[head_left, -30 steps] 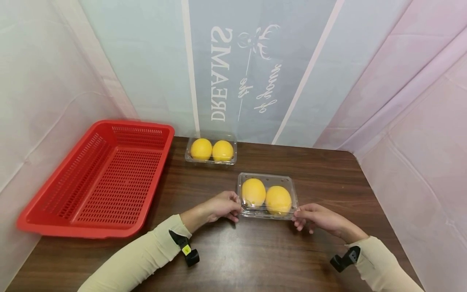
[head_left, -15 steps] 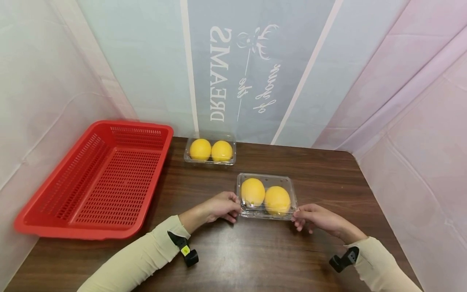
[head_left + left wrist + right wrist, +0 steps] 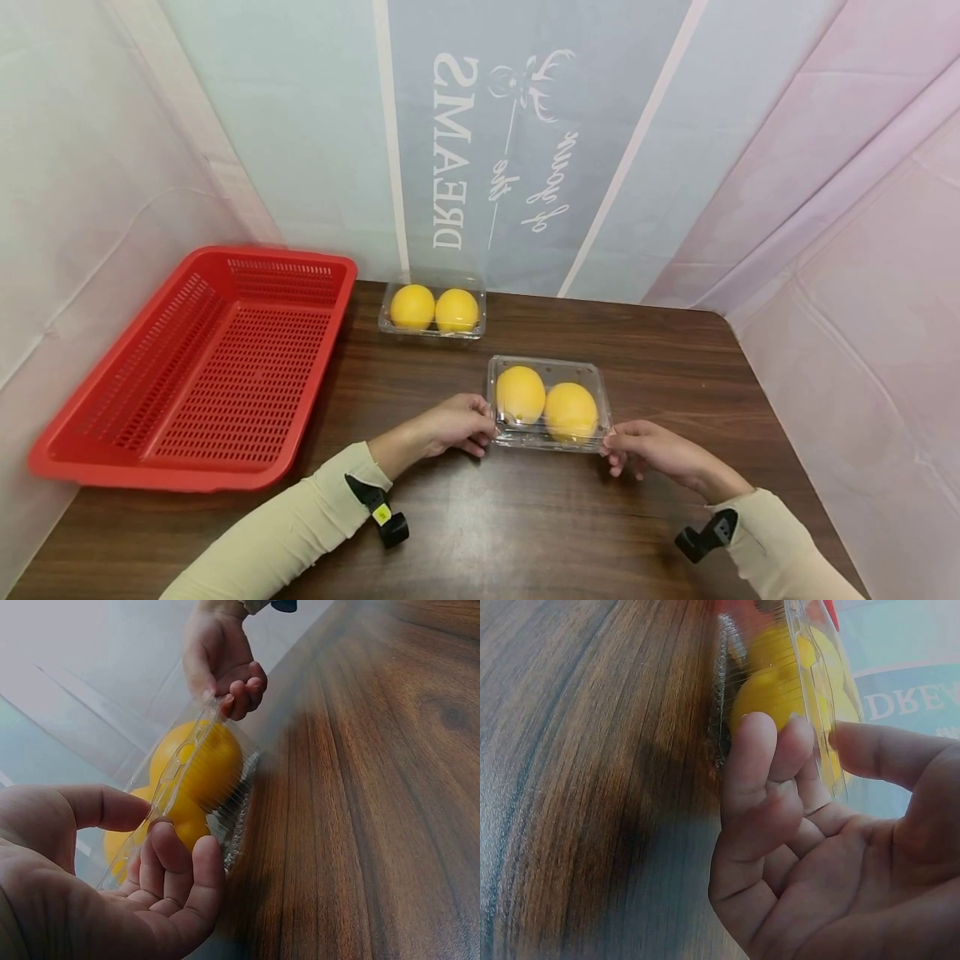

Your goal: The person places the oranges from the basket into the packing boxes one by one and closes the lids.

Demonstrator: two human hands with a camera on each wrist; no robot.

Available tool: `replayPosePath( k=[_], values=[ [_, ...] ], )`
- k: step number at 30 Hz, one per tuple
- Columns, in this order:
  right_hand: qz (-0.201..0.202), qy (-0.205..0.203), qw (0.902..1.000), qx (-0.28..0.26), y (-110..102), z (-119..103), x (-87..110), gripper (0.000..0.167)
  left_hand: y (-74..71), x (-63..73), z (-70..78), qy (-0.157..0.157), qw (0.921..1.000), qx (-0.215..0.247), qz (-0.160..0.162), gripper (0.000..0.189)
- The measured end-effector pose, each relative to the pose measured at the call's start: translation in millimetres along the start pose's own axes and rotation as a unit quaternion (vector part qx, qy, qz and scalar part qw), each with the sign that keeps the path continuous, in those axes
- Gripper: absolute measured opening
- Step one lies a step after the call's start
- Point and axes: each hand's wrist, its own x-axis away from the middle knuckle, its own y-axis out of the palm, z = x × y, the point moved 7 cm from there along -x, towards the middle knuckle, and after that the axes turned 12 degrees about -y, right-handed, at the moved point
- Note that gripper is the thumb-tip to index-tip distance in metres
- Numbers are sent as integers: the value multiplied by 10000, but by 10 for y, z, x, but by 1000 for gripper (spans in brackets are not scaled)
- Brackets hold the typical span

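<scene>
A clear plastic clamshell box (image 3: 551,364) with two round yellow fruits (image 3: 521,395) inside sits on the wooden table, its lid down over them. My left hand (image 3: 457,423) pinches the rim at the box's front left corner between thumb and fingers. At the front right corner, my right hand (image 3: 648,450) pinches the same rim. The left wrist view shows the thumb and index fingertip meeting on the ridged clear edge (image 3: 176,776). From the right wrist, the other end of that edge (image 3: 817,697) lies between thumb and curled fingers.
Behind and to the left, against the back curtain, stands a second clear box (image 3: 433,332) with two yellow fruits. A large red slotted basket (image 3: 247,375) with nothing in it occupies the table's left side. Pale curtains (image 3: 862,333) enclose the brown table (image 3: 525,525).
</scene>
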Motion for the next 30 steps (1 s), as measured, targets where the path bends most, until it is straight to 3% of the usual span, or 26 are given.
replayPosePath(
  k=[14, 30],
  values=[
    [300, 304, 9991, 71, 11, 34, -8, 29, -6, -6, 3, 20, 10000, -69, -4, 17],
    [403, 250, 9989, 72, -28, 13, -66, 25, -26, -31, 51, 53, 10000, 29, 25, 16]
  ],
)
